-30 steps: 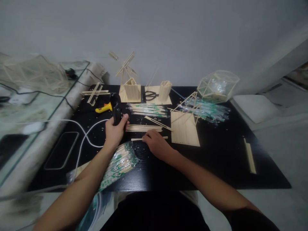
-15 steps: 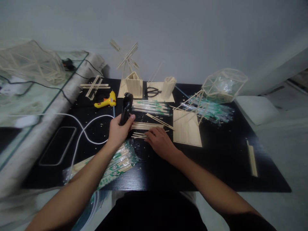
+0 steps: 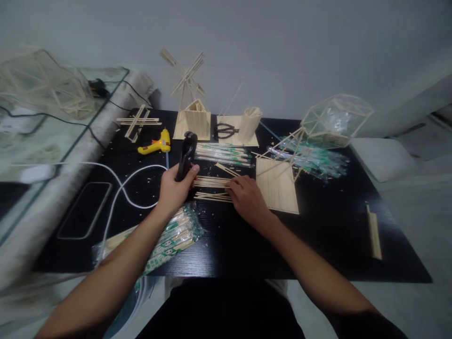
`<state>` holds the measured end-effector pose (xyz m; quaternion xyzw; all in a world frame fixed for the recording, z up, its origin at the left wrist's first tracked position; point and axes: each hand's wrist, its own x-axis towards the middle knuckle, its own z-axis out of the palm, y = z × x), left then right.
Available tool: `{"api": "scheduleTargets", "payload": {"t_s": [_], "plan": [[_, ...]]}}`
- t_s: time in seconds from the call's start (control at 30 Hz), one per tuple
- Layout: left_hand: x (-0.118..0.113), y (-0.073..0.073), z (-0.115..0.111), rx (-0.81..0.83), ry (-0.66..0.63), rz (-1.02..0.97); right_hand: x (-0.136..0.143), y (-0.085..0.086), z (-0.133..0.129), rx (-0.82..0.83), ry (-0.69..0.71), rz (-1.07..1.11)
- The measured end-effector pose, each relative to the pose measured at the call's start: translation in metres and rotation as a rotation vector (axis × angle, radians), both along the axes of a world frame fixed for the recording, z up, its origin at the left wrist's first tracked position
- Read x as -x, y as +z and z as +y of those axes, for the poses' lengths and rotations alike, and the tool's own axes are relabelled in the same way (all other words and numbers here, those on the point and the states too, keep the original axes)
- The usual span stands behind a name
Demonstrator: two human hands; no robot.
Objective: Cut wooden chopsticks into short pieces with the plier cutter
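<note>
Several loose wooden sticks (image 3: pixel 211 196) lie mid-way across the dark desk (image 3: pixel 226 256), with a row of sticks (image 3: pixel 212 181) just beyond at twelve o'clock. At three o'clock of the loose ones, the right hand (image 3: pixel 249 200) rests curled fingers over their ends; its grip is narrow, but I cannot tell whether it pinches any. At nine o'clock, the left hand (image 3: pixel 173 188) has its grip wrapped around a black tool (image 3: pixel 187 153). At half past seven lies a clear plastic pack (image 3: pixel 176 233), its green print too small to read. Past the right hand, toward three, lies a wooden panel (image 3: pixel 277 186); at half past ten, a yellow glue gun (image 3: pixel 157 143).
</note>
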<state>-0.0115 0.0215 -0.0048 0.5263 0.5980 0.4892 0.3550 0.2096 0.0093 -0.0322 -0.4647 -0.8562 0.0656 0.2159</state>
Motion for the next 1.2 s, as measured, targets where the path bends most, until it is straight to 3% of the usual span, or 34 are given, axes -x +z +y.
{"api": "scheduleTargets", "payload": {"t_s": [0.13, 0.6, 0.77, 0.87, 1.03, 1.2], "plan": [[0.002, -0.002, 0.0, -0.004, -0.019, 0.004, -0.008, -0.003, 0.01, 0.0, -0.111, -0.032], [0.004, -0.006, 0.0, -0.028, -0.027, 0.022, -0.006, -0.012, 0.015, -0.006, -0.143, -0.136], [0.007, -0.009, 0.006, -0.121, 0.125, 0.003, -0.013, -0.007, 0.02, 0.005, -0.19, 0.072], [0.01, -0.009, 0.011, -0.15, 0.21, -0.143, -0.02, -0.001, 0.024, 0.009, -0.196, 0.272], [0.012, -0.007, 0.014, -0.133, 0.191, -0.362, -0.025, 0.005, 0.025, 0.039, -0.163, 0.484], [0.01, -0.007, 0.013, -0.124, 0.195, -0.385, -0.027, 0.007, 0.026, 0.055, -0.104, 0.55]]}}
